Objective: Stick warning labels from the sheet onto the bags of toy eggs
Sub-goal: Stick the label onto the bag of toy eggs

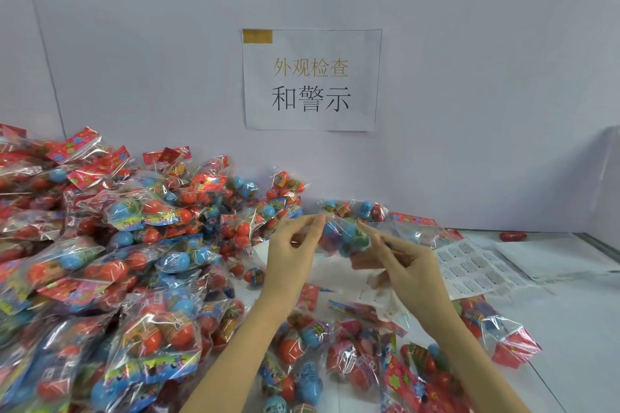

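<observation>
Both hands hold one clear bag of toy eggs (345, 236) up above the table, with blue, green and purple eggs showing inside. My left hand (295, 245) pinches the bag's left end between thumb and fingers. My right hand (402, 260) pinches its right end, fingers stretched towards the bag. The sheet of warning labels (476, 266), white with rows of small printed blocks, lies flat on the table just right of my right hand. I cannot tell whether a label is on the held bag.
A big heap of bagged eggs (100, 261) fills the left side. More bags (352, 355) lie in front under my forearms and at the right (496, 329). A loose red egg (512, 236) lies far right. White paper (550, 255) and a wall sign (312, 80) sit behind.
</observation>
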`<act>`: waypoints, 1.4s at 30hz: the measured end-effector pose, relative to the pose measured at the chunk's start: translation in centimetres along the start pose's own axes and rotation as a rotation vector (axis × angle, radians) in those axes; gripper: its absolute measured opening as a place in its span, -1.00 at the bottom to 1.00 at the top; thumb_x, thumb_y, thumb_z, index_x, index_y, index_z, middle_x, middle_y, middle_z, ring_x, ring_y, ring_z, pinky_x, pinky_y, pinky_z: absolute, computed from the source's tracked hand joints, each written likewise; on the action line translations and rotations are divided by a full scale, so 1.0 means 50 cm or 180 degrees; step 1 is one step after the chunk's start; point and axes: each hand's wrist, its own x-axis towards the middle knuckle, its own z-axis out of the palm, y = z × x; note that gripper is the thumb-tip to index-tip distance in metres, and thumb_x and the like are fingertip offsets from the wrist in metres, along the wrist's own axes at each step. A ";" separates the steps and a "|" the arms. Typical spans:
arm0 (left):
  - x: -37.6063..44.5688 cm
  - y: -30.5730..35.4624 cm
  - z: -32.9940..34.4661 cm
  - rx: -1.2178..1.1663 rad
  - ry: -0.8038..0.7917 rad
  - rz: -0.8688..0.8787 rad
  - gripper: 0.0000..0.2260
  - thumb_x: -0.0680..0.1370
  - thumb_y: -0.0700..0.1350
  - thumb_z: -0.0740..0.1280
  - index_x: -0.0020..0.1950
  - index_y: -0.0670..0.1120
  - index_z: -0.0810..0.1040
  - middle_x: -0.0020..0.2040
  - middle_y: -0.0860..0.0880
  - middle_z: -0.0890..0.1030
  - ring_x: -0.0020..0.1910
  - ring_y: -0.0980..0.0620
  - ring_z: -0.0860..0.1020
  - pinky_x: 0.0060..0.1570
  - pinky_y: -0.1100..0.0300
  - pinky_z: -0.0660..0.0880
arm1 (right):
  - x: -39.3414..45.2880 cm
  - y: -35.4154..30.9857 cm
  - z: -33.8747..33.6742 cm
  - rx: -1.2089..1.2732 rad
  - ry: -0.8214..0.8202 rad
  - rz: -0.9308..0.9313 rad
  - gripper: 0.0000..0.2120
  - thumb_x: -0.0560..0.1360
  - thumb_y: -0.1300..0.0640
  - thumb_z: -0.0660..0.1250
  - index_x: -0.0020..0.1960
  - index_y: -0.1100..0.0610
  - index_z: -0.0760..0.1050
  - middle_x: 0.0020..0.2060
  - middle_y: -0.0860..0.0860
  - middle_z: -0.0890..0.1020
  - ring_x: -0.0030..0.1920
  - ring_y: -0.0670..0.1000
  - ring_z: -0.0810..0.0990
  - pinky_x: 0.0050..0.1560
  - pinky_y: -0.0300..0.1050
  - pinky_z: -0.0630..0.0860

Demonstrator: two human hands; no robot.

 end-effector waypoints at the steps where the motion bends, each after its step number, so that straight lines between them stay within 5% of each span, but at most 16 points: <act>1: 0.001 0.000 0.001 -0.0195 -0.0182 -0.0105 -0.72 0.61 0.28 0.27 0.07 0.25 0.73 0.12 -0.05 0.67 0.03 0.04 0.64 0.12 0.17 0.58 | 0.000 -0.001 0.003 0.0017 -0.0056 -0.0032 -0.68 0.60 0.06 0.37 0.33 0.02 0.66 -0.07 0.06 0.79 -0.07 0.02 0.78 -0.23 -0.14 0.69; 4: 0.002 -0.004 0.002 -0.0806 -0.0340 -0.0560 -0.61 0.66 0.27 0.24 0.14 0.02 0.69 0.16 -0.06 0.70 0.13 -0.07 0.68 0.23 -0.03 0.59 | -0.001 0.000 0.003 -0.0053 -0.0208 0.0038 -0.70 0.62 0.17 0.42 0.28 -0.13 0.69 -0.01 0.03 0.78 -0.06 0.00 0.75 -0.02 -0.20 0.66; 8: 0.009 -0.019 -0.005 -0.0783 -0.0192 -0.0844 -0.71 0.59 -0.07 0.50 0.26 0.05 0.53 0.10 -0.08 0.59 0.02 0.05 0.66 0.28 -0.08 0.60 | -0.001 -0.006 -0.003 0.0366 -0.0432 0.0252 -0.84 0.62 0.03 0.41 0.04 0.06 0.74 0.05 -0.01 0.76 0.10 0.09 0.68 0.06 -0.11 0.65; 10: 0.012 -0.016 -0.009 -0.1095 -0.0445 -0.1043 -0.67 0.59 -0.18 0.48 0.32 0.03 0.55 0.09 -0.08 0.59 0.03 0.03 0.66 0.29 -0.06 0.60 | 0.001 -0.009 -0.001 0.0694 -0.0163 0.0318 -0.77 0.55 -0.08 0.49 0.06 0.06 0.64 -0.02 0.03 0.73 0.10 0.21 0.67 0.03 0.10 0.70; 12: 0.011 -0.011 -0.010 -0.1077 -0.0711 -0.0991 -0.74 0.61 -0.22 0.46 0.29 -0.06 0.63 0.15 -0.09 0.67 0.11 -0.01 0.69 0.26 0.01 0.61 | 0.005 -0.006 0.000 0.0535 0.0072 0.0178 -0.68 0.53 -0.14 0.48 0.25 -0.17 0.53 0.02 0.07 0.76 0.11 0.23 0.71 0.08 0.32 0.67; 15: 0.006 -0.011 -0.007 -0.1091 -0.0991 -0.0876 -0.78 0.59 -0.19 0.46 0.24 -0.07 0.69 0.17 -0.05 0.72 0.16 -0.04 0.69 0.21 0.07 0.60 | 0.006 0.001 0.002 0.0299 0.0164 0.0153 -0.49 0.54 -0.23 0.41 0.44 -0.47 0.35 -0.02 0.25 0.74 0.10 0.23 0.71 0.17 0.28 0.66; 17: 0.001 -0.009 -0.002 -0.1112 -0.1033 -0.0813 -0.79 0.56 -0.06 0.49 0.18 -0.05 0.72 0.14 -0.08 0.71 0.14 -0.04 0.68 0.21 0.07 0.59 | 0.007 0.001 0.001 0.0428 0.0234 0.0163 -0.58 0.50 -0.26 0.40 0.35 -0.38 0.54 -0.08 0.17 0.77 0.06 0.12 0.76 0.18 0.24 0.67; 21: -0.002 -0.012 0.004 -0.0621 -0.0715 -0.0548 -0.84 0.62 0.09 0.42 0.04 0.04 0.71 0.01 -0.02 0.72 0.02 0.04 0.68 0.08 0.15 0.58 | 0.007 0.002 0.004 0.0265 0.0265 0.0279 -0.64 0.46 -0.28 0.40 -0.08 -0.03 0.79 -0.09 0.22 0.76 0.03 0.27 0.74 0.19 0.26 0.64; 26: 0.014 -0.023 -0.015 -0.0555 -0.0135 -0.0326 -0.89 0.67 -0.19 0.37 0.03 -0.19 0.68 -0.10 -0.16 0.73 -0.06 -0.18 0.73 0.05 0.04 0.67 | 0.011 -0.011 -0.015 0.1180 0.0578 0.0663 -0.68 0.54 -0.09 0.39 -0.03 0.13 0.79 0.00 0.19 0.77 -0.04 0.19 0.78 -0.16 -0.01 0.72; 30: 0.023 -0.015 -0.031 -0.0796 -0.0061 -0.0545 -0.78 0.65 -0.06 0.41 0.09 -0.22 0.69 -0.10 -0.18 0.71 -0.06 -0.26 0.72 0.06 -0.05 0.68 | 0.013 -0.015 -0.024 0.0856 0.0767 0.0512 -0.68 0.51 -0.14 0.39 -0.03 0.06 0.80 -0.04 0.13 0.78 -0.05 0.17 0.78 -0.11 0.06 0.73; 35: 0.010 -0.012 -0.015 -0.0293 -0.0675 -0.0465 -0.75 0.49 0.16 0.51 -0.02 0.01 0.78 -0.11 -0.06 0.74 -0.15 0.03 0.68 -0.04 0.10 0.66 | 0.008 -0.005 -0.007 0.0457 0.0696 0.0483 -0.62 0.50 -0.15 0.42 -0.08 0.16 0.78 -0.23 0.12 0.76 -0.17 0.07 0.77 -0.26 -0.16 0.67; 38: 0.013 -0.016 -0.011 -0.0044 -0.0476 -0.0367 -0.81 0.52 0.06 0.53 -0.18 -0.03 0.75 -0.29 -0.04 0.67 -0.30 0.06 0.60 -0.06 0.03 0.61 | 0.010 -0.002 -0.006 0.0315 0.0641 0.0552 -0.63 0.53 -0.16 0.40 -0.06 0.14 0.78 -0.18 0.15 0.76 -0.11 0.03 0.74 -0.07 -0.11 0.64; 42: 0.013 -0.016 -0.011 -0.0198 -0.0224 -0.0282 -0.78 0.57 0.00 0.51 -0.22 -0.07 0.73 -0.31 -0.05 0.68 -0.32 0.06 0.63 -0.13 0.31 0.58 | 0.007 -0.004 0.001 0.0263 0.0335 0.0601 -0.69 0.56 -0.20 0.33 0.02 -0.09 0.79 0.00 -0.12 0.78 0.06 -0.26 0.68 0.15 -0.15 0.51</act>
